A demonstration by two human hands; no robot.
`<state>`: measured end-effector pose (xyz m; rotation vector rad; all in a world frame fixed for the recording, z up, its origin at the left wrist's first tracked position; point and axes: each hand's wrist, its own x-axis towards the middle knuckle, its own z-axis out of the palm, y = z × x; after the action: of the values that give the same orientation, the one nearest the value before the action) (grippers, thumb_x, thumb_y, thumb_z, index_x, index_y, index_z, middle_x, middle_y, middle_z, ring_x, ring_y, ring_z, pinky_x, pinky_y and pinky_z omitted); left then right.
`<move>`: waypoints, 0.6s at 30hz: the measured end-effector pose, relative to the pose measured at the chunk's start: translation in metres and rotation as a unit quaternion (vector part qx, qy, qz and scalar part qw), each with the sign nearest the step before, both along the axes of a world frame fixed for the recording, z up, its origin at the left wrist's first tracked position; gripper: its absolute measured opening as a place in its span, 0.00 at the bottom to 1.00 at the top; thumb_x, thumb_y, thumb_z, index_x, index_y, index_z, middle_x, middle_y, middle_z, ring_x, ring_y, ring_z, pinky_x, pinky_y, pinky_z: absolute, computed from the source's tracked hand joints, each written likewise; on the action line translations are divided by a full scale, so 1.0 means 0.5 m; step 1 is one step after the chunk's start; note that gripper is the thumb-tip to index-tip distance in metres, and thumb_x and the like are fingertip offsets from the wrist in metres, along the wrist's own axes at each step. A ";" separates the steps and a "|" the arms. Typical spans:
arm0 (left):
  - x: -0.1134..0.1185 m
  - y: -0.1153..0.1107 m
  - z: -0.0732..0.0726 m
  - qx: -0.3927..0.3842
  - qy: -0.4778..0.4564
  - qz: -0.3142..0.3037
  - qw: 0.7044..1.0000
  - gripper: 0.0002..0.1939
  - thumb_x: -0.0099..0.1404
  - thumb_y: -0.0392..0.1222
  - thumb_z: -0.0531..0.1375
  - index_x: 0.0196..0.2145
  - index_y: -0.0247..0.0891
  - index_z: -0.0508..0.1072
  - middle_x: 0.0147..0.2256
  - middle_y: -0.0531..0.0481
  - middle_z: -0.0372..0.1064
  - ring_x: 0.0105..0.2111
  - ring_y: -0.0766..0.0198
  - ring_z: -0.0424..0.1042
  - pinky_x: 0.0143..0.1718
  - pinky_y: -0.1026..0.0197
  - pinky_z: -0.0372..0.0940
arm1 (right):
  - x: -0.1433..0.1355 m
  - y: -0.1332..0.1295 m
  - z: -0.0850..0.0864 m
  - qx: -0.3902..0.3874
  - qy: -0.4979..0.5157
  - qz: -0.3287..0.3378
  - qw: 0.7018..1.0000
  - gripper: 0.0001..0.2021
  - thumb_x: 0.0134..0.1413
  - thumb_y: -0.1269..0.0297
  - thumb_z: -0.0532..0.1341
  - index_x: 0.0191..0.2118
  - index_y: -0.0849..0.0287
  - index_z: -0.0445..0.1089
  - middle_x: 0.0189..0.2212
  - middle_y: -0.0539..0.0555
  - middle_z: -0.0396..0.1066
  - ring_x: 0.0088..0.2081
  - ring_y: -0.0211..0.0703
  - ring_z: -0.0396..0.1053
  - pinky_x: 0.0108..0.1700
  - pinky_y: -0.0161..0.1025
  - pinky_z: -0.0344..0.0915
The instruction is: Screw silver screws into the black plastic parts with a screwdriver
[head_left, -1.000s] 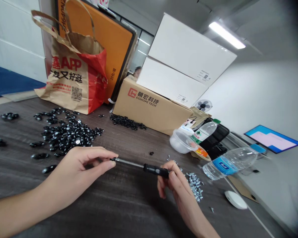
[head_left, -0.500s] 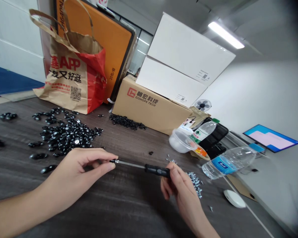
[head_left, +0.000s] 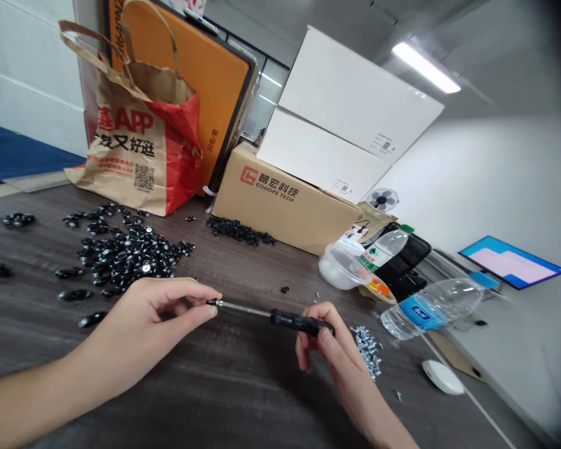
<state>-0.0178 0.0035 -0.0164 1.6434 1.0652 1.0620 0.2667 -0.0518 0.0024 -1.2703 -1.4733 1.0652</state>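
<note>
**Fingers pinch a small part at the screwdriver tip**

Left hand (head_left: 156, 312) nips a tiny black part between thumb and forefinger; right hand [screwdriver's black handle aside] (head_left: 330, 346) curls around the screwdriver (head_left: 280, 317), held level above the table (head_left: 243, 399). Judging by the heap of black parts (head_left: 126, 249) and the screws (head_left: 367, 349), much work remains. Whether the screw is seated cannot be seen: the fingertips hide it.

Black screwdriver (head_left: 290, 320), dark wood-grain table (head_left: 243, 386)
</note>
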 end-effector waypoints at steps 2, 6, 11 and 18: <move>0.000 -0.001 0.001 0.003 0.001 -0.001 1.000 0.08 0.63 0.48 0.64 0.37 0.46 0.82 0.33 0.53 0.81 0.29 0.62 0.77 0.30 0.63 0.69 | 0.000 0.001 -0.001 0.005 0.007 -0.010 1.000 0.17 0.64 0.45 0.57 0.37 0.54 0.62 0.24 0.44 0.63 0.25 0.37 0.62 0.29 0.35 0.60; 0.001 -0.002 0.005 0.026 0.004 -0.004 1.000 0.08 0.63 0.47 0.64 0.36 0.45 0.83 0.33 0.53 0.81 0.30 0.61 0.78 0.31 0.63 0.69 | 0.001 0.007 -0.009 -0.012 -0.014 -0.037 0.999 0.24 0.67 0.44 0.51 0.25 0.55 0.58 0.13 0.40 0.49 0.14 0.33 0.53 0.19 0.33 0.47; -0.002 0.003 0.003 0.022 0.010 0.000 1.000 0.09 0.63 0.48 0.63 0.37 0.44 0.82 0.32 0.52 0.81 0.28 0.61 0.76 0.28 0.63 0.69 | 0.000 0.008 -0.009 0.025 -0.063 -0.013 0.998 0.20 0.63 0.43 0.57 0.33 0.56 0.63 0.21 0.46 0.64 0.24 0.36 0.62 0.28 0.34 0.60; -0.014 0.009 0.020 0.271 0.097 -0.003 0.958 0.07 0.67 0.38 0.60 0.38 0.43 0.79 0.35 0.53 0.80 0.33 0.63 0.78 0.34 0.65 0.70 | -0.006 0.018 -0.010 -0.152 -0.030 -0.003 0.988 0.31 0.63 0.38 0.49 0.16 0.54 0.51 0.07 0.39 0.41 0.08 0.31 0.44 0.15 0.34 0.37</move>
<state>-0.0246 0.0078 -0.0062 2.2217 0.9369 1.2855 0.2636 -0.0427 -0.0024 -1.5302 -1.3853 1.2938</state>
